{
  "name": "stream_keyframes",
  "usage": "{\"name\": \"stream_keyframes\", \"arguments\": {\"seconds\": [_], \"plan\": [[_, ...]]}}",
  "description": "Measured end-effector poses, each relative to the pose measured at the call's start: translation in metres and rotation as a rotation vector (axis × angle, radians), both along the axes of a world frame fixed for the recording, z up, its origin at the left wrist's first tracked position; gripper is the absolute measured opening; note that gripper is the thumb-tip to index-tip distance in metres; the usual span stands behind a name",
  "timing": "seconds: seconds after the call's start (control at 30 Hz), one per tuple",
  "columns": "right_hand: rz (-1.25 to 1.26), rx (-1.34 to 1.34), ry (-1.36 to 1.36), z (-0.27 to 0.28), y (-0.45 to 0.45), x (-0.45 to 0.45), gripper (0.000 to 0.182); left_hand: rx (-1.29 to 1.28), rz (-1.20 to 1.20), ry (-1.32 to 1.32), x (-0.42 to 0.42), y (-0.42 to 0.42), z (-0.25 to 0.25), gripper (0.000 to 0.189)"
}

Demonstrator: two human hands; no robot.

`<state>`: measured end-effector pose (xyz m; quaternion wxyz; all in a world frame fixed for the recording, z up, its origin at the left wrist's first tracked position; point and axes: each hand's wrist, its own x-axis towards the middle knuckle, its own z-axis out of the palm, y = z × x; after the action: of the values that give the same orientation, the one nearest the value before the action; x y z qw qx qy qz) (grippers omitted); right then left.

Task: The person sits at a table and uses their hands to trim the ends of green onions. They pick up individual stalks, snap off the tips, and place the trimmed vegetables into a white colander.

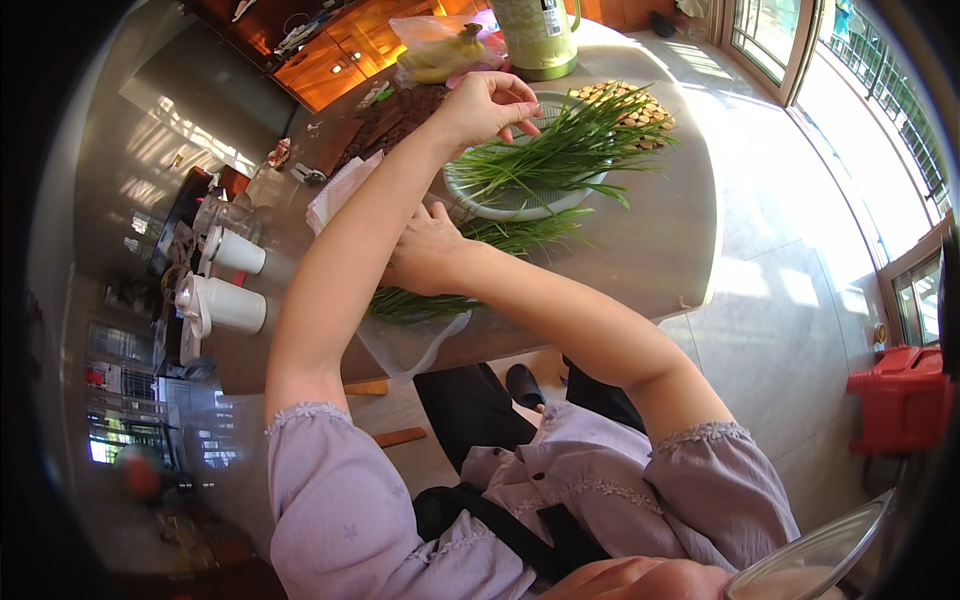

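My left hand [491,111] is above the rim of a round mesh strainer basket [551,215], its fingers loosely bent and apart, with nothing clearly seen in them. Long green garlic chives [555,154] lie across this basket and hang over its right rim. My left forearm crosses over my right hand [429,251], which rests at a second pile of chives [427,306] on the table. The forearm hides part of that hand's fingers, so I cannot tell whether they grip any leaves. A clear plastic bag [420,346] lies under the pile and droops over the table edge.
Beyond the basket stand a green thermos jug [536,45] and bananas in a bag [442,60]. A wood-slice trivet [646,120] lies partly under the leaves. To the left are a pink-and-white stack [341,191], a white cup [240,251] and a white lidded jug [232,304].
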<state>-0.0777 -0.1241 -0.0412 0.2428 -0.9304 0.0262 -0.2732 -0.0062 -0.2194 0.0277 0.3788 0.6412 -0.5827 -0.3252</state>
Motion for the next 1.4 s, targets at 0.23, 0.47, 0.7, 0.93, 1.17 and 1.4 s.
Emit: {"name": "stream_keyframes", "arguments": {"seconds": [0.23,0.47,0.7,0.93,1.17,1.4], "plan": [[0.123,-0.131,0.083,0.030,-0.035,-0.029,0.013,-0.049,0.080,-0.087,0.017,0.016,0.016,0.009],[-0.170,0.223,-0.215,0.052,-0.113,-0.083,0.017,-0.060,0.150,-0.135,0.025,0.039,0.022,0.009],[-0.415,0.029,-0.161,0.045,-0.164,-0.080,0.018,-0.104,0.109,-0.115,0.014,0.046,0.022,0.008],[-0.397,-0.038,-0.220,0.035,-0.166,-0.074,0.017,-0.190,0.067,-0.027,0.018,0.039,0.012,0.031],[-0.313,0.085,-0.318,0.030,-0.163,-0.078,0.015,-0.145,-0.065,0.010,0.000,0.005,-0.031,0.035],[-0.500,-0.097,-0.352,0.031,-0.182,-0.096,0.014,-0.159,-0.054,0.057,-0.009,-0.016,-0.042,0.011]]}}
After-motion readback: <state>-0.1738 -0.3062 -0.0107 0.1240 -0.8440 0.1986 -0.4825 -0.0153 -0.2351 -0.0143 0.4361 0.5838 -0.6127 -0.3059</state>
